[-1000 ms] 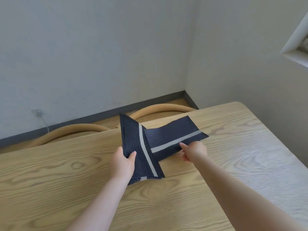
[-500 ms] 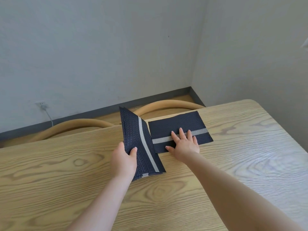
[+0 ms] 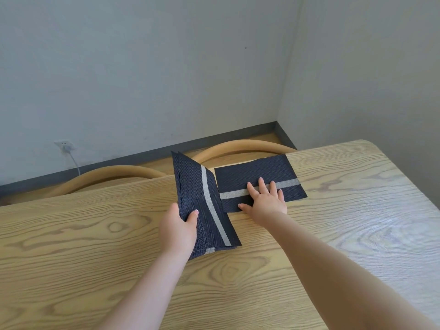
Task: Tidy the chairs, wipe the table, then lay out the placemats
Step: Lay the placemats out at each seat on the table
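A dark navy placemat [image 3: 257,173] with a pale stripe lies flat near the far edge of the light wooden table [image 3: 95,246]. My right hand [image 3: 265,200] presses on it with straight, spread fingers. My left hand [image 3: 178,228] grips a stack of the same placemats [image 3: 202,206], thumb on top, held tilted above the table just left of the flat mat. The stack's right edge overlaps the flat mat's left end.
Two curved wooden chair backs [image 3: 240,148] [image 3: 107,175] stand tucked against the table's far edge. Beyond them are a dark skirting board, grey walls and a wall socket [image 3: 64,145] with a white cable. The table's rounded corner [image 3: 366,145] is at far right.
My right hand has laid one placemat flat and now presses it with spread fingers, sliding it slightly toward the far edge. My left hand keeps holding the stack.
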